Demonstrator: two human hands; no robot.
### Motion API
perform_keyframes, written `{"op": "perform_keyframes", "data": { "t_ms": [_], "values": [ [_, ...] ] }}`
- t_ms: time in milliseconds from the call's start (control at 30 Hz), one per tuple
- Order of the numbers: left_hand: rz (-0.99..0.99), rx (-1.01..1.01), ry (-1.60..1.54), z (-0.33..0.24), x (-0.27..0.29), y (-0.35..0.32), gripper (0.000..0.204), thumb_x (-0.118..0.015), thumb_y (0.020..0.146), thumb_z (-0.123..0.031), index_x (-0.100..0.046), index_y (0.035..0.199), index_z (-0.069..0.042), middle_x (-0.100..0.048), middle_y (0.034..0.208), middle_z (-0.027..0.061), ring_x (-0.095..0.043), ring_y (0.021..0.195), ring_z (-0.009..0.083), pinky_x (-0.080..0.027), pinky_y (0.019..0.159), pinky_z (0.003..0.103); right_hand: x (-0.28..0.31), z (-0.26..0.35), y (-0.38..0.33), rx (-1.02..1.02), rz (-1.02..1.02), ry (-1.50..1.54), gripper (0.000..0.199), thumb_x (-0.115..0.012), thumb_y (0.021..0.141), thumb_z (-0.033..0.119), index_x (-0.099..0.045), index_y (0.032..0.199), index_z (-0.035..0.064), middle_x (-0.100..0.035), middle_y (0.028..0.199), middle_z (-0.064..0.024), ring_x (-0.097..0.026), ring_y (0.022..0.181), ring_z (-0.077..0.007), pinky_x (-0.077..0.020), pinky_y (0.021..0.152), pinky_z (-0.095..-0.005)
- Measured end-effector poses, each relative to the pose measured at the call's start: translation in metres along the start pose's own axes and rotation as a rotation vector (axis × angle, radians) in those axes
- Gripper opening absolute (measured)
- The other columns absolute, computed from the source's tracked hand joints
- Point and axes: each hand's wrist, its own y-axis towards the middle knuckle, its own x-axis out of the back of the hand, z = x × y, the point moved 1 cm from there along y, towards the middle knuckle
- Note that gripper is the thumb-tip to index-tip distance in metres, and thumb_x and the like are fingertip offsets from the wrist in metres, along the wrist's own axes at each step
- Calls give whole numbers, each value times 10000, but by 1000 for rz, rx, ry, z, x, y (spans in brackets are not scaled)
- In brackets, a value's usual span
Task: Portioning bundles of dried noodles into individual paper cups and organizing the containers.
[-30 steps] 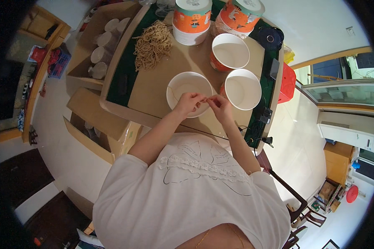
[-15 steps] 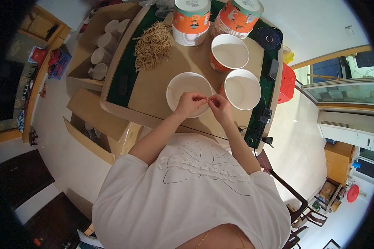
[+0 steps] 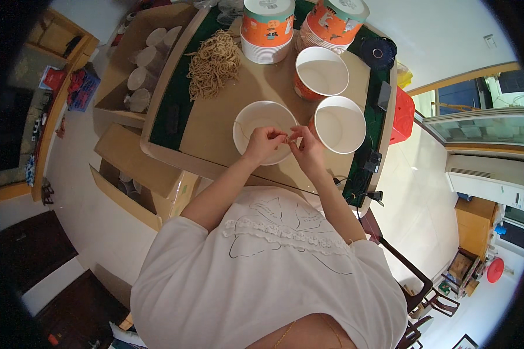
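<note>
Over the near rim of an open white paper bucket (image 3: 256, 116), my left hand (image 3: 265, 144) and my right hand (image 3: 306, 149) meet at the fingertips. Both are closed in a pinch on a thin tan string, mostly covered by the fingers. A short piece of tan string (image 3: 239, 125) shows at the bucket's left rim. Just right of my right hand stands a second open bucket (image 3: 339, 125), and behind it a third bucket (image 3: 322, 72) with an orange printed side. A tangled pile of tan strings (image 3: 214, 65) lies at the far left of the cardboard sheet.
Two stacks of upturned orange buckets (image 3: 268, 32) (image 3: 335, 26) stand at the back of the table. A dark round object (image 3: 378, 53), a phone-like slab (image 3: 384, 96) and black adapters (image 3: 372, 161) line the right edge. Cardboard boxes (image 3: 137, 157) with white cups stand left.
My right hand's fingers have lifted and spread slightly at the fingertips. My left hand has shifted only a little; the buckets stay put.
</note>
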Motion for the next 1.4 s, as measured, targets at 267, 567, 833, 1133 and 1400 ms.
{"op": "perform_keyframes", "data": {
  "t_ms": [267,567,833,1133,1400],
  "values": [
    [2,18,25,1,0,-1,117,-617,821,-72,-655,916,-15,-648,774,12,-537,634,59,-432,556,209,-4,-5,-3,-20,81,-20,236,-621,752,7,-523,966,29,-626,784,-138,-627,648,-244,-495,577,-340],
    [-23,-82,141,4,0,-1,123,-639,781,-85,-663,864,3,-677,787,93,-647,727,142,-511,671,268,-7,-13,-7,38,26,-35,132,-637,767,54,-559,865,12,-621,743,-150,-620,637,-265,-492,576,-348],
    [-16,-109,150,6,-2,1,126,-656,768,-106,-670,860,-21,-678,776,82,-642,716,138,-507,671,269,-7,-13,-10,-48,-9,-18,83,-629,769,47,-588,831,12,-616,754,-146,-617,634,-259,-488,566,-342],
    [-8,-114,108,6,-7,3,115,-658,764,-99,-667,841,-15,-676,762,85,-640,695,136,-506,655,269,-7,-12,-14,-9,-75,-11,66,-622,766,40,-580,813,20,-604,723,-130,-601,596,-249,-480,543,-335],
    [-9,-124,154,1,-7,1,108,-658,764,-97,-668,829,-12,-674,757,84,-634,686,134,-503,645,267,-11,-12,-19,13,-134,26,80,-622,778,46,-581,842,21,-595,707,-136,-594,582,-231,-475,538,-322]
  ]
}}
